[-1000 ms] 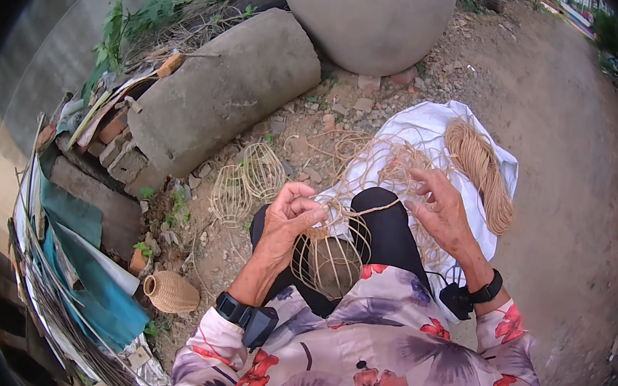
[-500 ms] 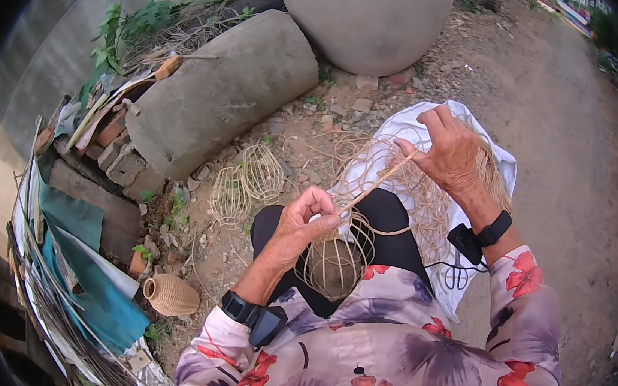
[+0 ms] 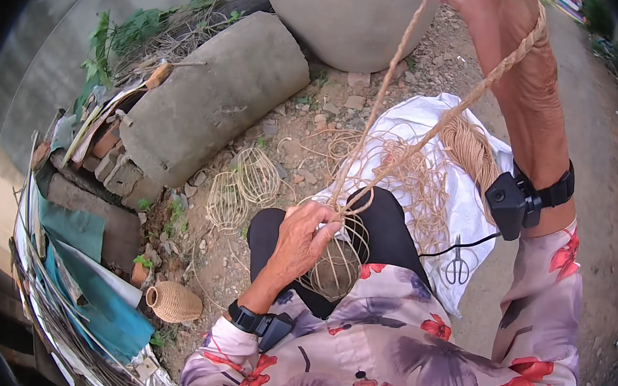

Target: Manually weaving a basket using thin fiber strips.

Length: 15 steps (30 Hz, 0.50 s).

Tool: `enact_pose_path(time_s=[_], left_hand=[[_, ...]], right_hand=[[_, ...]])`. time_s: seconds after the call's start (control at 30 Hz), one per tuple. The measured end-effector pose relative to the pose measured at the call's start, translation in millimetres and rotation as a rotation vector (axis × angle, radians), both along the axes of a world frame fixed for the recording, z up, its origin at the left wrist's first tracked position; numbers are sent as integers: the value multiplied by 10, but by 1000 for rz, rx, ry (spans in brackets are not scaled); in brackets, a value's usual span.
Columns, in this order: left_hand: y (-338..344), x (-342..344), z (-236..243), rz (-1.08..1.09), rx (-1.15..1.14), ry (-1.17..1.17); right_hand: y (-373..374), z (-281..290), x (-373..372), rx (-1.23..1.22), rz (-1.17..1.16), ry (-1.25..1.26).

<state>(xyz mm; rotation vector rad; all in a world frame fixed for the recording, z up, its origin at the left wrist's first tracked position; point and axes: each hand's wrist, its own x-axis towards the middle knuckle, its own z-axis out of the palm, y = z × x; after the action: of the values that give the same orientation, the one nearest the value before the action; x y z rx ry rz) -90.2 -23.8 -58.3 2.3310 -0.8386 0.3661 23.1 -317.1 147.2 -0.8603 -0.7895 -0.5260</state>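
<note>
While cord (image 3: pixel 449 118) links both hands (image 3: pixel 302 239), cage (round, ribbed) (image 3: pixel 337 265) beside the left

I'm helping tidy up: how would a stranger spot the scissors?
Find the white sheet at the person's right. Toward its lower end, below the coiled tan twine, lie the scissors. Two dark handle loops set them apart from the twine.

There, mid-frame, a cage (image 3: pixel 336 270) sits between the knees (image 3: pixel 390 228); right of it, scissors (image 3: pixel 457 269) and a skein (image 3: pixel 470 150) lie on a sheet (image 3: pixel 426 115). Two more cages (image 3: pixel 227 203) lie left of centre, a vase (image 3: pixel 175 303) below them, a pipe (image 3: pixel 217 97) upper left.
</note>
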Motion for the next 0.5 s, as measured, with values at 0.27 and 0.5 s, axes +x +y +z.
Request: enact_pose_path(time_s=[0.27, 0.5], left_hand=[[252, -35, -31, -15, -96, 275], [268, -76, -28, 16, -90, 331]], right_hand=[[-2814, -793, -234, -1030, -1680, 860], [-1040, -2282, -840, -1317, -715, 329]])
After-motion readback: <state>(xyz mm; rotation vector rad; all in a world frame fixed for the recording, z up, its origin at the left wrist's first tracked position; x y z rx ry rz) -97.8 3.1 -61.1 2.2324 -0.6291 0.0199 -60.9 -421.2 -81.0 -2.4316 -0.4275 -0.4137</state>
